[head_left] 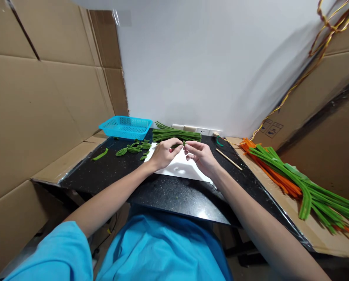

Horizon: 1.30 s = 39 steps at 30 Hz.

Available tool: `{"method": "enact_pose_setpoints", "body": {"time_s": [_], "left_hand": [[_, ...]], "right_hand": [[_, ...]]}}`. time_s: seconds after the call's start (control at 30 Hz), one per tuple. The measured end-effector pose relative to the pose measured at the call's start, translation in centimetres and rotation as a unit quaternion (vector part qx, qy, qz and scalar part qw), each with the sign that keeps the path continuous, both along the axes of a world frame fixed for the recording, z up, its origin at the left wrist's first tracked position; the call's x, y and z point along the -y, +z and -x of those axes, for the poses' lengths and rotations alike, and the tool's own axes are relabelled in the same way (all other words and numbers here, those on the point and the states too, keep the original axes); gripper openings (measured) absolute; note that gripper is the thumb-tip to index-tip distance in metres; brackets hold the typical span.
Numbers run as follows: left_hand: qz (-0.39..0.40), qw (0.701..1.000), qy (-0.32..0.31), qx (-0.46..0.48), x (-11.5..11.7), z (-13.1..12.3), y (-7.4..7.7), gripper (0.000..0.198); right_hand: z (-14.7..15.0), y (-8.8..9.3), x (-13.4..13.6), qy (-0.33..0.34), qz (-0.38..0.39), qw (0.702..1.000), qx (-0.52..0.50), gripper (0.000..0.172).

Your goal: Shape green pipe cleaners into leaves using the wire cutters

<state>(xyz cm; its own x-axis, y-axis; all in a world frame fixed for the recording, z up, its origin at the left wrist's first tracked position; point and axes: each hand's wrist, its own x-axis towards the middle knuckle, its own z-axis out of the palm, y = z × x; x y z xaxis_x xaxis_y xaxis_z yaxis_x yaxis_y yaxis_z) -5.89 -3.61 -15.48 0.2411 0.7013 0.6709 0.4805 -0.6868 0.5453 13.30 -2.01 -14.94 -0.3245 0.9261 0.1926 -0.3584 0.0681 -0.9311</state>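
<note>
My left hand [167,153] and my right hand [202,155] meet over a white sheet [178,168] on the black tabletop. Between their fingertips is a small green pipe cleaner piece [184,143], pinched from both sides; its exact shape is mostly covered by the fingers. Behind the hands lies a bundle of dark green pipe cleaners [177,135]. Left of the sheet, several looped, leaf-shaped pipe cleaner pieces [133,148] are scattered. A thin wooden stick [228,159] rests to the right of my right hand.
At the back left stands a blue plastic basket [126,128]. A bright green strip [100,154] lies near the table's left side. Green pipe cleaners [306,183] and orange ones [275,175] cover cardboard at right. A power strip [205,131] sits along the wall, with a twisted cable [291,91] nearby.
</note>
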Motion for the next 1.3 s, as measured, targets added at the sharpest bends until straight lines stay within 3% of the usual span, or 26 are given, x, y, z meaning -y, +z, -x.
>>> {"method": "enact_pose_setpoints", "body": {"time_s": [0.17, 0.33, 0.5, 0.7, 0.8, 0.93, 1.03, 1.1, 1.17, 1.3], "left_hand": [[-0.021, 1.0, 0.007, -0.02, -0.1, 0.0, -0.1, 0.019], [0.071, 0.994, -0.056, 0.064, 0.1, -0.2, 0.5, 0.017], [0.286, 0.917, -0.194, 0.199, -0.6, 0.2, 1.0, 0.023], [0.388, 0.868, -0.258, 0.173, -1.0, 1.4, 1.2, 0.037], [0.397, 0.866, -0.257, 0.165, -1.2, 1.6, 0.9, 0.043], [0.345, 0.9, -0.212, 0.159, -1.7, 1.4, 0.3, 0.04], [0.178, 0.974, -0.116, 0.079, -1.8, 1.3, -0.3, 0.027], [0.045, 0.998, -0.05, -0.013, -1.6, 1.3, -0.8, 0.024], [-0.042, 0.995, -0.01, -0.084, -1.5, 1.4, -1.1, 0.024], [-0.13, 0.977, 0.033, -0.167, -1.6, 1.9, -1.6, 0.021]], "right_hand": [[0.0, -0.1, -0.2, -0.004, -0.021, 1.0, 0.011, 0.039], [0.3, -0.7, -0.3, -0.032, -0.08, 0.996, 0.021, 0.04], [0.7, -0.7, 0.0, -0.071, -0.201, 0.973, 0.087, 0.038], [0.5, 0.1, 1.4, -0.115, -0.333, 0.921, 0.165, 0.016], [0.3, 0.2, 1.4, -0.114, -0.324, 0.924, 0.166, 0.016], [0.1, 0.0, 0.5, -0.1, -0.226, 0.959, 0.141, 0.026], [0.0, -0.5, -0.3, -0.094, -0.114, 0.985, 0.094, 0.031], [-0.1, -0.9, -0.7, -0.079, -0.043, 0.994, 0.059, 0.032], [-0.2, -1.2, -1.0, -0.056, 0.0, 0.998, 0.04, 0.031], [-0.4, -1.5, -1.3, -0.009, 0.047, 0.998, 0.035, 0.029]]}}
